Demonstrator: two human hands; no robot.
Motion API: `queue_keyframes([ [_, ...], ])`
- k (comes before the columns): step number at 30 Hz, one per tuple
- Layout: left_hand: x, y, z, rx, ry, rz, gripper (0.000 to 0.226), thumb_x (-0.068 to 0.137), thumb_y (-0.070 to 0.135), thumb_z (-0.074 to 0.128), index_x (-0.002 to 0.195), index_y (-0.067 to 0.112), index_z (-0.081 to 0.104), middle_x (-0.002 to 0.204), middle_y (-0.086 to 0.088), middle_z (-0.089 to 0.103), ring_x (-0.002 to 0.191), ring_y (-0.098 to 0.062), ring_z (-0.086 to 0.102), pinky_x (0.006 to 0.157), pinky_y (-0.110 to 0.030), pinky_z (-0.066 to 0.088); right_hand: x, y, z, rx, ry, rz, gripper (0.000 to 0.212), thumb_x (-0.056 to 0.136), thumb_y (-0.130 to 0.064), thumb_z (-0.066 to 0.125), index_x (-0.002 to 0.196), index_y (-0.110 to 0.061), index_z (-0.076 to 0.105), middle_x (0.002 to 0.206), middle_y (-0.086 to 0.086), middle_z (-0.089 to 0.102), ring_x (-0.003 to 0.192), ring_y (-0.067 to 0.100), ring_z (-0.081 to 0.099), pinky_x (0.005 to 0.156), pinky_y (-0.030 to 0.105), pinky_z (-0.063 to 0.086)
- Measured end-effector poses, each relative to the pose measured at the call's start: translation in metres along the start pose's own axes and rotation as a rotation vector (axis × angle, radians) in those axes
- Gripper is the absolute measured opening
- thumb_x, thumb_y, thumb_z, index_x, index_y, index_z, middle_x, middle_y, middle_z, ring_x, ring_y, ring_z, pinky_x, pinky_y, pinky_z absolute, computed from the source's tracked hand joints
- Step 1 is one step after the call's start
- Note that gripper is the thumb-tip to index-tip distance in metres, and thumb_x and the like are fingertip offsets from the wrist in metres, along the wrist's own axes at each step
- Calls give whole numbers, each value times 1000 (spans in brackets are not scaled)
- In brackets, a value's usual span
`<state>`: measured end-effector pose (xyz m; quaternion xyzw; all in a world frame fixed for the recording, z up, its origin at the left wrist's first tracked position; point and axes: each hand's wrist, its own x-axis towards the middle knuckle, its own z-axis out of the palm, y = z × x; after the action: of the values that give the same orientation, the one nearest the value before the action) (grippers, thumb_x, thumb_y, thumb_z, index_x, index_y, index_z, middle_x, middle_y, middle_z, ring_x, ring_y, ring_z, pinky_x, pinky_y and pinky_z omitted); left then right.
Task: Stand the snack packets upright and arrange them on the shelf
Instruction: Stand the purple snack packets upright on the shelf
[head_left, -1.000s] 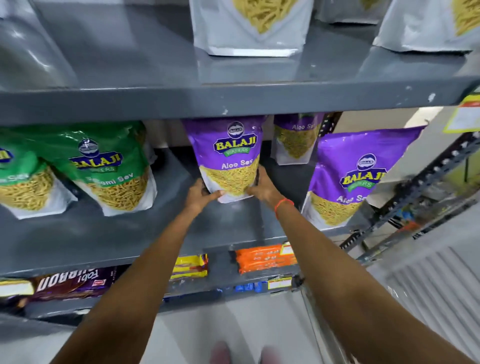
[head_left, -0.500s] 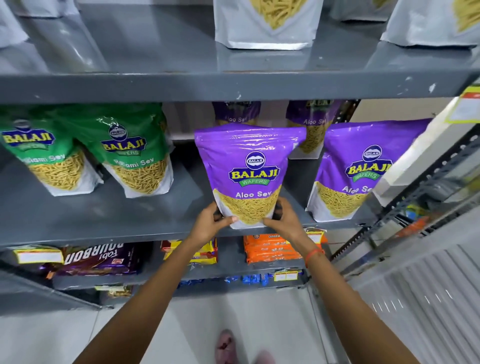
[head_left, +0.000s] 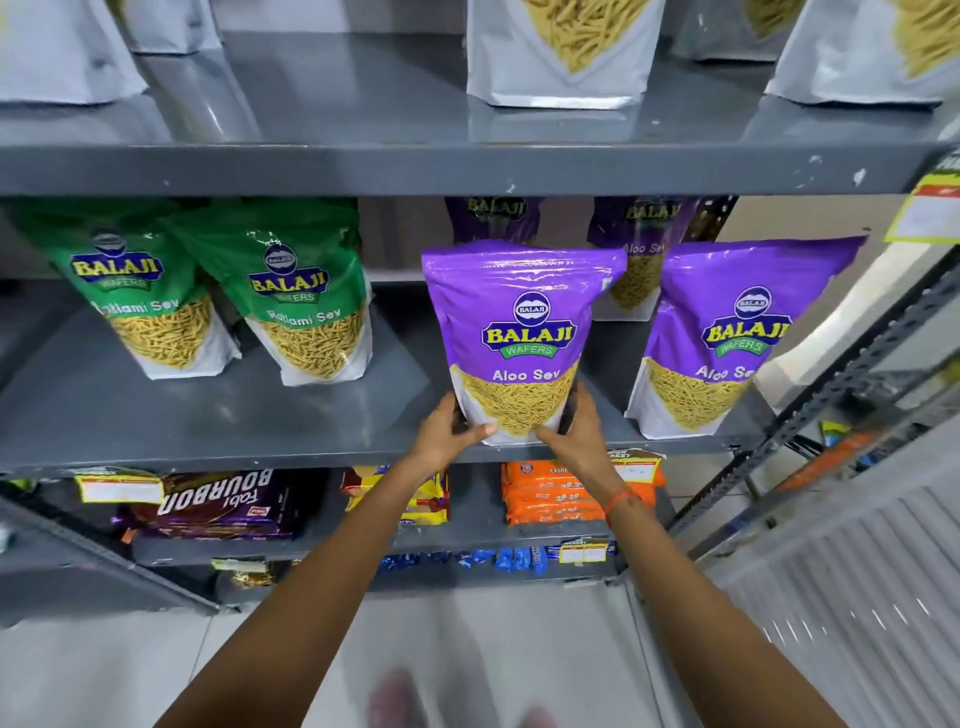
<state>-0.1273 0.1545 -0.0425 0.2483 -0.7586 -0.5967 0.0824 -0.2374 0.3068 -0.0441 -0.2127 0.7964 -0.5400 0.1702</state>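
A purple Aloo Sev packet (head_left: 522, 332) stands upright near the front edge of the grey middle shelf (head_left: 208, 421). My left hand (head_left: 449, 431) grips its lower left corner and my right hand (head_left: 576, 428) grips its lower right corner. A second purple Aloo Sev packet (head_left: 727, 338) stands to its right. Two more purple packets (head_left: 636, 254) stand behind, partly hidden. Two green Ratlami Sev packets (head_left: 296, 296) lean upright on the left of the same shelf.
The upper shelf (head_left: 467, 166) carries several white-bottomed packets (head_left: 563, 52). Below are Bourbon biscuit packs (head_left: 223, 501), yellow packs (head_left: 426, 499) and orange packs (head_left: 550, 493). A slotted metal upright (head_left: 831, 374) bounds the right side. Bare shelf lies between the green and purple packets.
Both hands have drawn the purple packet forward from the back of the shelf to the front edge, and it now stands upright. The view has shifted downward.
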Motion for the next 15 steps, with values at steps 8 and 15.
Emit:
queue_keyframes([
  [8,-27,-8,-76,291,447,445,85,84,50,49,144,27,-7,155,9,-2,143,-7,7,114,-11,5,-43,-68,102,-126,516,-576,46,82,-15,47,127,-12,43,119,19,49,116,22,39,108,16,24],
  [15,-8,-59,-199,212,623,211,101,78,48,57,144,7,-7,157,-8,-7,145,-19,-1,115,-24,2,20,-110,227,-59,167,-332,63,74,9,56,133,7,35,135,27,42,127,41,41,112,51,32],
])
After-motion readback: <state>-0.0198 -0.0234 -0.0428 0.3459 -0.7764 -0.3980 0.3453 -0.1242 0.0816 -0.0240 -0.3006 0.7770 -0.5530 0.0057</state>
